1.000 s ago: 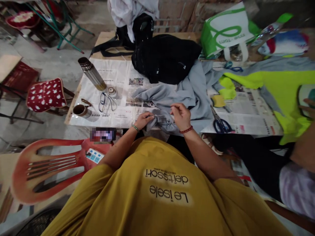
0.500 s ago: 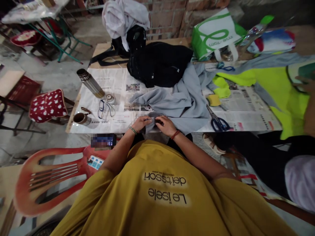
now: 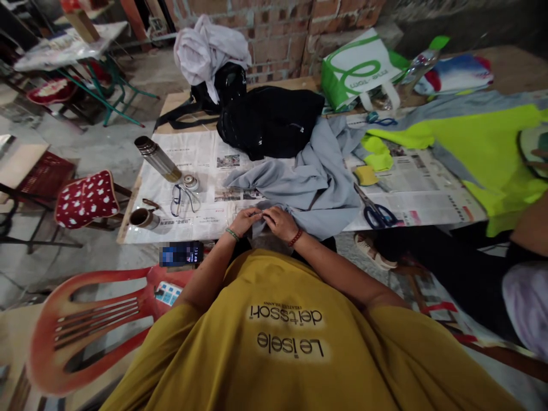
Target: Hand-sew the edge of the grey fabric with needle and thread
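Observation:
My left hand is at the table's front edge, its fingers pinching the edge of a grey cloth garment. Close against it, my right hand has its fingers closed on the same cloth, the fingertips of both hands almost meeting. Anything small between the fingers is too fine to make out. The garment lies crumpled to the right and back, up to a black bag. To the right of it lie scissors with dark blue handles and a yellow sponge-like block.
Newspaper covers the table. On the left stand a steel thermos, a brown cup and glasses. A red plastic chair holds a phone. At right, another person's arm is beside a yellow-and-grey garment.
My right hand has come closer to my left, and its fingers have closed at the cloth. The whole view has shifted slightly; the objects on the table stay in place.

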Demonstrator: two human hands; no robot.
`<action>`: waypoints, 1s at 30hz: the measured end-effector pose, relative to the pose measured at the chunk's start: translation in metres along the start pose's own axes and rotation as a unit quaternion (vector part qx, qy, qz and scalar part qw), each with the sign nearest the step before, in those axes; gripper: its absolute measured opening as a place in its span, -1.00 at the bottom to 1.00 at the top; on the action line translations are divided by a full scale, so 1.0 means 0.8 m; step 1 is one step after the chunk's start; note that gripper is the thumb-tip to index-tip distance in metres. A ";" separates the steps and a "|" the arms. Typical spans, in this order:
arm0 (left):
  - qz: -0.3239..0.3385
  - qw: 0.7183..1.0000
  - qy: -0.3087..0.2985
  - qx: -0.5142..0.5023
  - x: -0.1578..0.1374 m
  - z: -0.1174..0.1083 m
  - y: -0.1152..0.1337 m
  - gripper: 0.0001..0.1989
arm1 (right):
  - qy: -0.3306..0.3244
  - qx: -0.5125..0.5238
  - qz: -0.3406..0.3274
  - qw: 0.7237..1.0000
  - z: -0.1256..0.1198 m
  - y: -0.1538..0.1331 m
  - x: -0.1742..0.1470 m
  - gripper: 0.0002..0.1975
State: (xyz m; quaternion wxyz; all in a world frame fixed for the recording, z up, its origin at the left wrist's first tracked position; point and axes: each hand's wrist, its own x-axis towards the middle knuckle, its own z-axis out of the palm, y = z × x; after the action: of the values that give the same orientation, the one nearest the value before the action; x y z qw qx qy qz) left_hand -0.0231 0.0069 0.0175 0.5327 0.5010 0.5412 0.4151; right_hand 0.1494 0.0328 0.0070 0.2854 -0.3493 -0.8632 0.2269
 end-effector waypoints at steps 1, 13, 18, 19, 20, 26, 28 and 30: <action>0.001 1.000 0.001 0.001 0.000 0.000 -0.001 -0.65 | -0.002 0.000 0.000 1.000 0.000 -0.001 0.000 -0.80; -0.003 0.999 0.025 0.026 0.001 0.006 -0.003 -0.73 | 0.041 0.024 0.017 0.999 0.003 -0.011 0.010 -0.83; 0.002 0.999 0.037 0.039 0.001 0.006 -0.004 -0.76 | 0.066 0.069 0.024 0.995 -0.004 -0.018 0.013 -0.83; 0.005 0.998 0.038 0.042 0.001 0.006 -0.005 -0.76 | 0.074 0.082 0.030 0.993 -0.006 -0.021 0.013 -0.84; 0.008 0.998 0.039 0.044 0.001 0.006 -0.006 -0.76 | 0.081 0.096 0.037 0.991 -0.009 -0.024 0.014 -0.85; 0.018 0.997 0.039 0.061 0.002 0.004 -0.011 -0.74 | 0.145 0.228 0.126 0.954 -0.041 -0.046 0.032 -0.88; 0.012 0.998 0.031 0.048 0.001 0.004 -0.010 -0.72 | 0.149 0.304 0.151 0.929 -0.056 -0.048 0.046 -0.84; 0.000 1.000 0.017 0.026 0.000 0.004 -0.009 -0.69 | 0.134 0.392 0.169 0.894 -0.071 -0.047 0.060 -0.76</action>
State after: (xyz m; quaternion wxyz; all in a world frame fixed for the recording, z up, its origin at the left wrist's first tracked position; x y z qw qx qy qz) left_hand -0.0209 0.0059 0.0102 0.5104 0.5075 0.5606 0.4095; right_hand 0.1400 0.0542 0.0871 0.4692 -0.3770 -0.5858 0.5426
